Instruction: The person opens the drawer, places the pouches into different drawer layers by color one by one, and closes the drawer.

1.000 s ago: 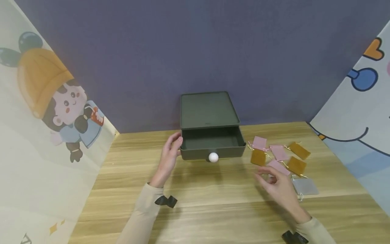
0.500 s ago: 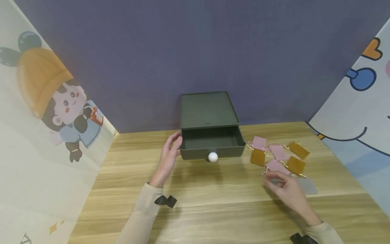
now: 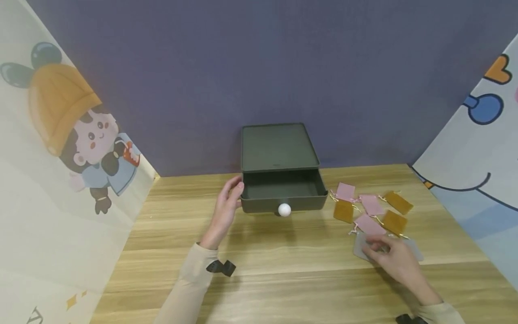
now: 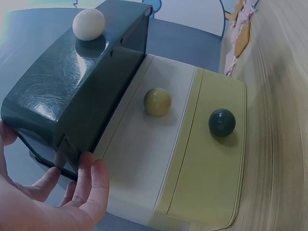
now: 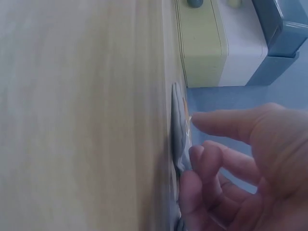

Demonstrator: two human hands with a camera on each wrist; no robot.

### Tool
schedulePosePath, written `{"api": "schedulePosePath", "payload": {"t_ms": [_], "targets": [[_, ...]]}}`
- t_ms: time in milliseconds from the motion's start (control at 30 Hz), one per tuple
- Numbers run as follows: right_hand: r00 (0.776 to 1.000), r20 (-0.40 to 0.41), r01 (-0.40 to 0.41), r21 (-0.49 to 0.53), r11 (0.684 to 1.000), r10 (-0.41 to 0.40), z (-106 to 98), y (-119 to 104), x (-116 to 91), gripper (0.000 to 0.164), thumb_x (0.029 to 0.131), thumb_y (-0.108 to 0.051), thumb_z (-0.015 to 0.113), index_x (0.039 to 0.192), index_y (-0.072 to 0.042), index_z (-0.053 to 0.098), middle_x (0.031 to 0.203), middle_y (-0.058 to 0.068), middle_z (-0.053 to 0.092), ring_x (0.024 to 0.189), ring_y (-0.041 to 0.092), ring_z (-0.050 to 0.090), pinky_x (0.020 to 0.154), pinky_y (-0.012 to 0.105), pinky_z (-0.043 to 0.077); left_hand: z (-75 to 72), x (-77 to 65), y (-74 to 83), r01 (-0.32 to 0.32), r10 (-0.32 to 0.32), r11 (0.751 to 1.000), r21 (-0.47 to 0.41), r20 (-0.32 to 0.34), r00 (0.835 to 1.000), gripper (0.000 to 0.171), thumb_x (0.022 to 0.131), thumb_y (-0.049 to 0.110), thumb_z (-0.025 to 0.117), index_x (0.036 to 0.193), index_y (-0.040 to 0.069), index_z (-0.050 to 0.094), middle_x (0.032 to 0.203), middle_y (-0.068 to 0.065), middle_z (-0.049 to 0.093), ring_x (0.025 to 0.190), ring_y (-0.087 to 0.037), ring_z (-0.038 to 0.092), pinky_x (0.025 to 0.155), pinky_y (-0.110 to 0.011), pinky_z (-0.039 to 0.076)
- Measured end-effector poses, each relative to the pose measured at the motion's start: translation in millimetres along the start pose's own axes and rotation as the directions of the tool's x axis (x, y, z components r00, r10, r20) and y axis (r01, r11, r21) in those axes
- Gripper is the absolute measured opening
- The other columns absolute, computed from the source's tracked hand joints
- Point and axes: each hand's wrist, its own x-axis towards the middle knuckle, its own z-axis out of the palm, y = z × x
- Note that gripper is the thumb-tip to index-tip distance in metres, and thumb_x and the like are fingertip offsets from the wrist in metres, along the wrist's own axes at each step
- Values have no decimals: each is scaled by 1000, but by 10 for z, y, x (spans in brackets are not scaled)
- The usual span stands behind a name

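A small drawer cabinet has its dark green top drawer (image 3: pixel 283 205) pulled out, with a white ball knob (image 4: pixel 88 24) on the front. My left hand (image 3: pixel 224 207) holds this drawer at its left side, the fingers (image 4: pixel 91 178) curled at the lower corner in the left wrist view. My right hand (image 3: pixel 394 258) hovers low over grey drawstring pouches on the table, thumb and fingertips apart. In the right wrist view a grey pouch (image 5: pixel 178 127) lies just beyond those fingertips. One grey pouch (image 3: pixel 360 245) shows left of the hand, another (image 3: pixel 415 250) to its right.
Pink pouches (image 3: pixel 371 205) and mustard pouches (image 3: pixel 394 222) lie on the wooden table (image 3: pixel 283 279) right of the cabinet. Under the open drawer are a white drawer (image 4: pixel 139 149) and a yellow-green drawer (image 4: pixel 209 163), both closed. A blue-grey panel (image 3: pixel 279 63) stands behind.
My right hand has moved right and toward me, from beside the pouches to over the grey ones. The left grey pouch has come into sight. My left hand stays at the drawer.
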Motion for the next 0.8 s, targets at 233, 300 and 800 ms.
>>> {"api": "schedulePosePath", "payload": {"t_ms": [233,300,800], "targets": [[988,130,-81,-35,996,85,-38,34,15,35,92,-26,85,113,1,79,81,-4,66,68,1,47,59,22,42,6,8,2,-1,1,1000,-1,-1,1000,56,112,29,51,159,1,44,157,-22,49,135,-45,58,105,-49,58],[980,164,-111,-41,993,117,-45,42,18,37,93,-29,84,114,0,79,81,-5,64,68,2,46,59,22,42,5,2,-3,6,-6,1000,0,-5,1000,56,112,29,51,159,0,43,157,-22,48,137,-44,57,106,-51,57],[971,202,-118,-54,991,127,-23,76,50,25,92,-29,84,106,-8,83,76,-5,64,64,3,46,56,22,41,-1,-2,-17,3,-3,1000,-14,5,1000,56,112,30,50,159,1,43,157,-22,48,137,-43,56,105,-47,57]]}}
